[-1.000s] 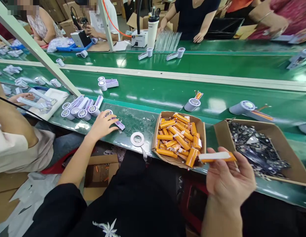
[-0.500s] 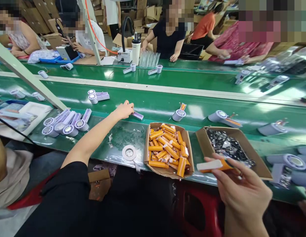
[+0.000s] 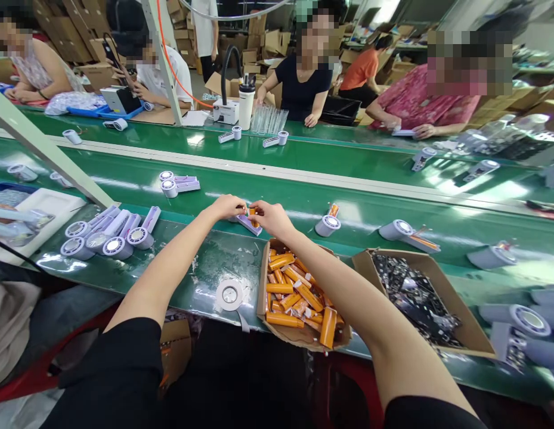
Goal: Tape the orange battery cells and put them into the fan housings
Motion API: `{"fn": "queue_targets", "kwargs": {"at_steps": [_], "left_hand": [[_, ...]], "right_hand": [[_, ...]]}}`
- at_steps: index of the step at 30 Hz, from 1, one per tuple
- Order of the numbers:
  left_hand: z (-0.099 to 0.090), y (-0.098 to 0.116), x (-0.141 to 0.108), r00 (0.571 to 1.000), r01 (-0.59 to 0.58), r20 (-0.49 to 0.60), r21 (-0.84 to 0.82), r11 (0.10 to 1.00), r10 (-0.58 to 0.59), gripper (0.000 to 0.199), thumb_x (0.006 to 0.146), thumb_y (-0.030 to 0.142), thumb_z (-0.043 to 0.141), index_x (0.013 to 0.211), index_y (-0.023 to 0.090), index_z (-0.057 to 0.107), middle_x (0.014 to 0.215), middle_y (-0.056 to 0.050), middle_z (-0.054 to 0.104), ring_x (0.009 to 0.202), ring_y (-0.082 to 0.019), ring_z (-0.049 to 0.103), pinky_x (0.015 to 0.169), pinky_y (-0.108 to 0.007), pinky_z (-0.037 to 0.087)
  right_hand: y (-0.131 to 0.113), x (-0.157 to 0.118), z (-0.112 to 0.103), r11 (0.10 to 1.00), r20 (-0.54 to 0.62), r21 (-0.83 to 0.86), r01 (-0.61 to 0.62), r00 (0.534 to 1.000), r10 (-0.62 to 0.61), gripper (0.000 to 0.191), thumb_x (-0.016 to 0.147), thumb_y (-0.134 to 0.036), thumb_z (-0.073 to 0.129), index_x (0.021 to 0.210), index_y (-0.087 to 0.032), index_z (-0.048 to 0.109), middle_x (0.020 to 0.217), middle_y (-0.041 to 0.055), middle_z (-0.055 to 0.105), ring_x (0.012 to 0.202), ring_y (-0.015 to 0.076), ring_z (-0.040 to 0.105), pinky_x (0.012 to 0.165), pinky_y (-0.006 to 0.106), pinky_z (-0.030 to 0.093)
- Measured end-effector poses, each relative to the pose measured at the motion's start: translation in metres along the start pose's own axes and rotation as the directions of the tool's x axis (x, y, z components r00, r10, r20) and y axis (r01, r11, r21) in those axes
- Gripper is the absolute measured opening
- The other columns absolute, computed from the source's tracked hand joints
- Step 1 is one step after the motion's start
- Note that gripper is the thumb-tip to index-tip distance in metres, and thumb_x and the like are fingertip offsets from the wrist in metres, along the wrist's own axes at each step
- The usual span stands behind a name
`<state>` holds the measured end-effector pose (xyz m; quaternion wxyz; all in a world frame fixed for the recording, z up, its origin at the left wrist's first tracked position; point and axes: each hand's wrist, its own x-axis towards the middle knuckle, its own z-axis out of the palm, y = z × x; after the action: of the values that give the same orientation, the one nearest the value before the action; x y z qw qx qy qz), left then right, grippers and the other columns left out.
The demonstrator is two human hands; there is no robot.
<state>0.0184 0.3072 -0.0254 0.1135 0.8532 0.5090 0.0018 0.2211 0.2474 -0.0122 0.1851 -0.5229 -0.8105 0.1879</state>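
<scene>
Swung leftward, the right hand (image 3: 275, 220) is pinching a probably stiff battery (image 3: 253, 213) near its end, the left hand's (image 3: 226, 206) grasp being unclear.

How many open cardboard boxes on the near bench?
2. A box of orange cylinders right of the tape roll; a carton of black parts farther right. The right arm partly covers both.

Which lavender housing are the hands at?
The lavender housing just beyond the box of orange cylinders: it alone has the left hand and right hand at it. The cluster beside the white tray has none.
</scene>
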Motion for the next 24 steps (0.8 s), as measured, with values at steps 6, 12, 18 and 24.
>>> {"fn": "queue_targets", "kwargs": {"at_steps": [6,12,18,24], "left_hand": [[0.003,0.008,0.004,0.999,0.011,-0.030,-0.022,1.000,-0.011,0.026,0.096,0.037,0.059,0.108,0.029,0.081,0.109,-0.001,0.081,0.102,-0.021,0.072,0.081,-0.024,0.046],[0.008,0.018,0.006,0.995,0.071,-0.065,-0.042,0.997,-0.073,0.029,0.098,0.034,0.054,0.110,0.027,0.080,0.115,-0.004,0.080,0.106,-0.024,0.072,0.087,-0.028,0.049],[0.015,0.029,0.008,0.985,0.136,-0.096,-0.050,0.989,-0.141,0.033,0.100,0.037,0.051,0.115,0.027,0.078,0.119,-0.009,0.079,0.111,-0.028,0.071,0.092,-0.033,0.051],[0.013,0.044,0.001,0.977,0.172,-0.118,-0.061,0.983,-0.178,0.029,0.100,0.036,0.054,0.113,0.030,0.078,0.117,-0.009,0.078,0.111,-0.027,0.072,0.096,-0.035,0.052]], "right_hand": [[-0.001,0.003,0.005,0.957,0.167,-0.286,0.047,0.986,0.002,0.038,0.102,-0.035,0.062,0.137,-0.023,0.068,0.116,0.0127,0.081,0.110,0.0304,0.075,0.094,0.036,0.055],[-0.010,0.012,0.012,0.915,0.287,-0.396,0.070,0.957,0.051,0.037,0.101,-0.038,0.061,0.132,-0.020,0.072,0.124,0.0196,0.077,0.117,0.0352,0.073,0.100,0.043,0.055],[-0.016,0.018,0.017,0.889,0.325,-0.455,0.044,0.938,0.120,0.043,0.101,-0.041,0.058,0.129,-0.012,0.074,0.130,0.0258,0.073,0.121,0.0372,0.071,0.101,0.045,0.056],[-0.017,0.011,-0.012,0.902,0.333,-0.423,0.084,0.941,0.068,0.036,0.102,-0.037,0.057,0.123,-0.018,0.079,0.126,0.0177,0.078,0.117,0.0310,0.074,0.101,0.037,0.055]]}}
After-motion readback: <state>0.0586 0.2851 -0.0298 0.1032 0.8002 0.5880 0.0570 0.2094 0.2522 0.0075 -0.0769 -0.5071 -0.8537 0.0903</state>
